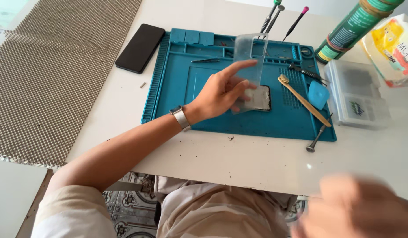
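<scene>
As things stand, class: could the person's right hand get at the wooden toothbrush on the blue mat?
Probably yes. The right hand is blurred, low at the table's near edge and seemingly empty; bare table lies between it and the toothbrush. The left hand, holding the clear case, is off to the side.

Bare table (pixel 239 163) before cluttered mat (pixel 177 83)

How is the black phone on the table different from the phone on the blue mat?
The black phone lies on the white table, off the blue mat; the other phone lies on the mat. The black phone is in full view and untouched; the other is partly hidden behind the left hand, which holds a clear case over it. Both lie flat and are dark.
</scene>
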